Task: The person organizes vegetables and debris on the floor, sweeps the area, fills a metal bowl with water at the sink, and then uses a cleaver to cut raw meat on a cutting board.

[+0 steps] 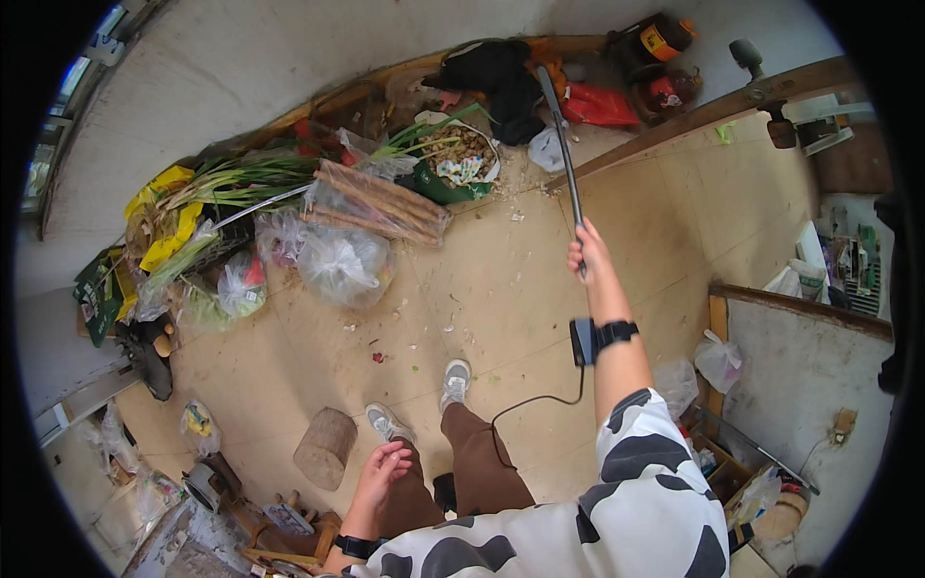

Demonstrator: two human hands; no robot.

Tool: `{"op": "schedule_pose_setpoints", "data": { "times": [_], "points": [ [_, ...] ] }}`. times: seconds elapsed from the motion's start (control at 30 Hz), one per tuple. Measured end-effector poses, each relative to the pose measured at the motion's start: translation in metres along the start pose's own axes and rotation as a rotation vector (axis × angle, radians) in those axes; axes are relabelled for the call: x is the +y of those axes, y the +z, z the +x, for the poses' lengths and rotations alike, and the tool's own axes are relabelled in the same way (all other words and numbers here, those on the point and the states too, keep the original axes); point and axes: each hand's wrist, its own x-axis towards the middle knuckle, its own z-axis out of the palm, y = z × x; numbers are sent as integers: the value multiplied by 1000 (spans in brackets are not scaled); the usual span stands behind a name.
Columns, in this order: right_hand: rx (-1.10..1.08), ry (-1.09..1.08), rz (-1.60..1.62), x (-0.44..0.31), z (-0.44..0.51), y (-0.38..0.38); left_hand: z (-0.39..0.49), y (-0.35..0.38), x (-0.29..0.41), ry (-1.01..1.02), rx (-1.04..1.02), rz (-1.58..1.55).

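My right hand [590,251] is closed around the lower end of a long dark metal rod or tongs-like tool [565,144], held out ahead of me. The tool's far tip lies over the black cloth [498,83] and orange items by the wall; whether it touches them I cannot tell. A red plastic bag [596,105] and a small white plastic bag [549,148] lie close to the tool. My left hand [385,469] hangs near my left thigh with its fingers loosely curled, holding nothing visible. Small scraps dot the tiled floor [448,289].
Along the wall lie green onions [246,177], bagged brown sticks [379,202], a tied clear bag [345,267] and an open sack [462,148]. A wood log [325,448] stands beside my feet. The wooden door frame [723,119] is at the right, near large bottles [661,43].
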Motion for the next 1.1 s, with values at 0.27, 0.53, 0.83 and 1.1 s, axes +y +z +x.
{"op": "schedule_pose_setpoints", "data": {
  "times": [0.27,0.53,0.83,1.1],
  "points": [
    [106,223,48,104,20,-12,-2,-5,-1,-16,28,-24],
    [12,424,99,164,-151,-59,2,-3,4,0,12,-5],
    [118,329,-273,94,-260,-69,5,-15,7,-2,28,3],
    [-10,276,-165,50,-122,-17,0,-18,2,1,26,12]
  ]
}}
